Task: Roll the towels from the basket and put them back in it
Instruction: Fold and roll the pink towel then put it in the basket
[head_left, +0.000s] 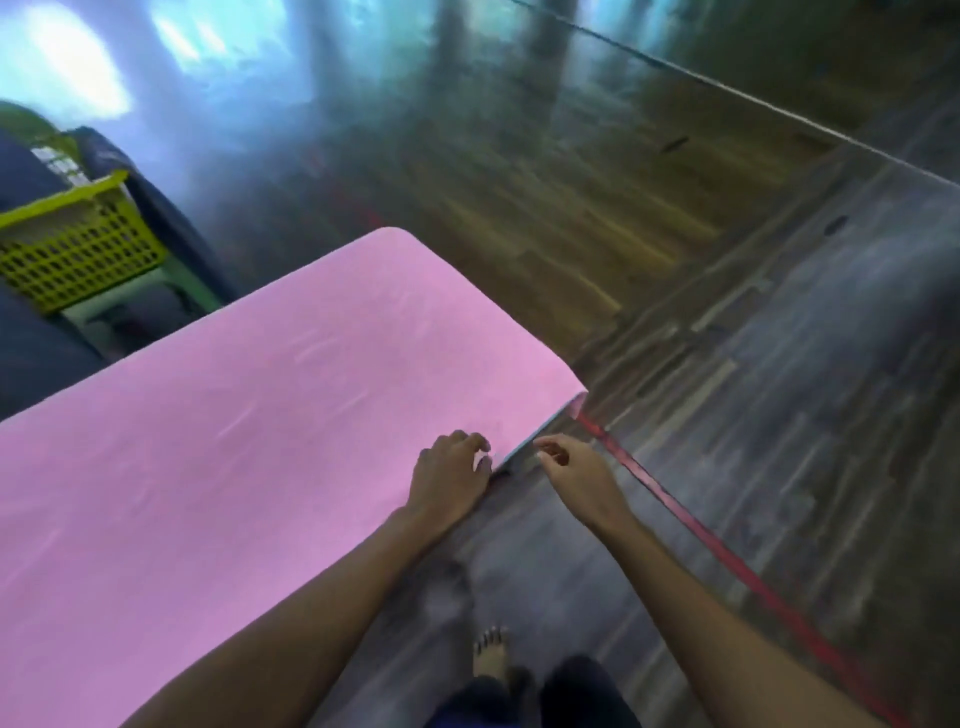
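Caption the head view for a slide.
Left hand and right hand at the edge of the pink-covered table; lime basket beyond, left.

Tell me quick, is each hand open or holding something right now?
Left hand: fingers curled on the pink cloth's edge; too blurred to tell if it grips.
Right hand: loosely curled beside the edge, holding nothing.

Head-worn view, forward and steeply down

Pink cloth table cover (249, 415): smooth, matt. Beyond it, yellow-green latticed plastic basket (78, 249). Beside it, glossy wood-plank floor (675, 260).
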